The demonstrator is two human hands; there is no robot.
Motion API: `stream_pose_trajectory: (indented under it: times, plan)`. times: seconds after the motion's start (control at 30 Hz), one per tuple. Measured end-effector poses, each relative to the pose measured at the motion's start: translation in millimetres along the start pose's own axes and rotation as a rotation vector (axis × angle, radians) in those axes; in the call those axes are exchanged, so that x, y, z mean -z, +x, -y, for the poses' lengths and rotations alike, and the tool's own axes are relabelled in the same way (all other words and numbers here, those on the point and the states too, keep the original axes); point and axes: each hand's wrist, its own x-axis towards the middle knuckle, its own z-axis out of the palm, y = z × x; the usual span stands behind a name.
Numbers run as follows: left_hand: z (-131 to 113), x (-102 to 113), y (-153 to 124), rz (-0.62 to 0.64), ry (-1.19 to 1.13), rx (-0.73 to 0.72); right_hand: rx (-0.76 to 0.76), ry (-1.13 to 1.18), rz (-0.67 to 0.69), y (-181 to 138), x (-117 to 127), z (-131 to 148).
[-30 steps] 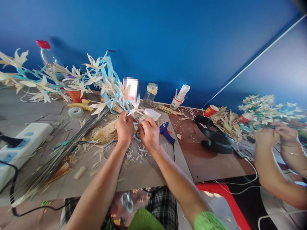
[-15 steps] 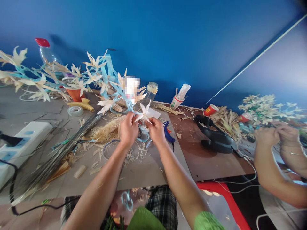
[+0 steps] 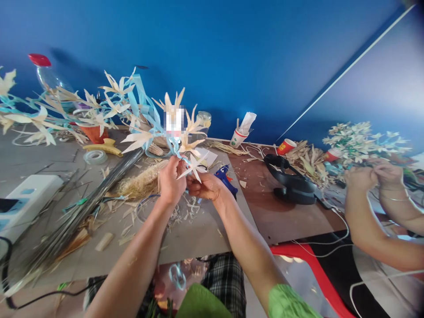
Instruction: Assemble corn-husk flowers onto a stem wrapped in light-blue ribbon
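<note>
My left hand (image 3: 172,179) is closed around the stem of an artificial flower branch (image 3: 172,145), which is wrapped in light-blue ribbon and bears pale, pointed petals like dried husk. A white star-shaped flower (image 3: 193,167) sits low on the branch, between my two hands. Just below and right of that flower is my right hand (image 3: 207,186), palm turned up and fingers curled in; what they pinch is hidden behind the petals and fingers. Part of the branch top is blurred by a pixelated patch. A blue glue gun (image 3: 225,176) lies just beyond my right wrist.
Thin wires (image 3: 96,198) lie in a bundle at left, beside a white power strip (image 3: 29,198). Corn silk (image 3: 139,182) and husk scraps litter the board. At right are a black visor-like device (image 3: 294,190), a paper cup (image 3: 239,137) and a co-worker's hands (image 3: 374,176).
My right hand has rolled palm-up and dropped slightly, under the white flower. That flower has shifted a little down and left. My left hand keeps its hold; the view has swung slightly right.
</note>
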Motion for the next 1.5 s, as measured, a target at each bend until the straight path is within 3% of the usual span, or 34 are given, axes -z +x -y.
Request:
stream_pose_trajectory:
  times: [0.23, 0.3, 0.37, 0.47, 0.53, 0.6, 0.7, 0.8, 0.87, 0.97, 1.03, 1.17, 1.27, 1.4, 1.5]
  plan:
    - [-10, 0, -2, 0.141, -0.262, 0.218, -0.026, -0.109, 0.155, -8, -6, 1]
    - [-9, 0, -1, 0.153, -0.257, 0.236, -0.016, -0.182, 0.091, -5, -7, -2]
    - [-7, 0, 2, 0.125, -0.164, 0.186, 0.092, -0.291, -0.074, -1, -6, -5]
    - [-3, 2, 6, 0.098, 0.007, 0.126, 0.428, -0.499, -0.456, 2, -6, -5]
    - [-2, 3, 8, 0.097, 0.074, 0.158, 0.631, -0.669, -0.599, -2, -9, -3]
    - [-1, 5, 9, 0.09, 0.1, 0.214, 0.742, -0.884, -0.566, -10, -13, -1]
    - [2, 5, 10, 0.074, 0.081, 0.26, 0.787, -1.299, -0.464, -19, -20, -1]
    - [5, 4, 10, 0.07, 0.061, 0.249, 0.798, -1.647, -0.479, -21, -22, -5]
    - [7, 3, 9, 0.074, 0.067, 0.234, 0.808, -1.748, -0.526, -18, -20, -7]
    - [4, 4, 8, 0.086, 0.091, 0.203, 0.826, -1.713, -0.586, -13, -17, -8]
    - [1, 6, 8, 0.076, 0.113, 0.158, 0.832, -1.56, -0.587, -10, -15, -8]
    - [0, 8, 9, 0.019, 0.076, 0.054, 0.682, -1.133, -0.427, -9, -14, -5]
    - [5, 7, 11, 0.008, 0.071, -0.047, 0.545, -1.009, -0.295, -12, -17, -2]
    - [9, 5, 12, 0.039, 0.12, -0.098, 0.556, -1.015, -0.357, -14, -21, -2]
    - [7, 6, 11, 0.048, 0.094, -0.088, 0.451, -0.745, -0.292, -11, -19, -3]
